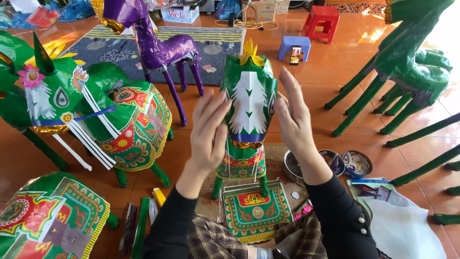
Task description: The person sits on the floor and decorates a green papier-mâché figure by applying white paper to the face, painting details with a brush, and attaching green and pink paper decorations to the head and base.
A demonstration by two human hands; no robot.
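Open grip, both hands (209,129) (293,120) flanking the green paper horse's head (249,98).

The green paper horse (249,103) has a glossy, foil-like skin with matt white paper cut-outs on its face. The purple horse (160,45) shines likewise. The floor (335,72) is smooth, polished orange tile; a metal bowl (292,168) looks dull.

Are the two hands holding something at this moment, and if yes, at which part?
Both hands are open-palmed. The left hand and right hand flank the head of the green paper horse. Neither grips it; whether the fingertips touch its sides cannot be told.
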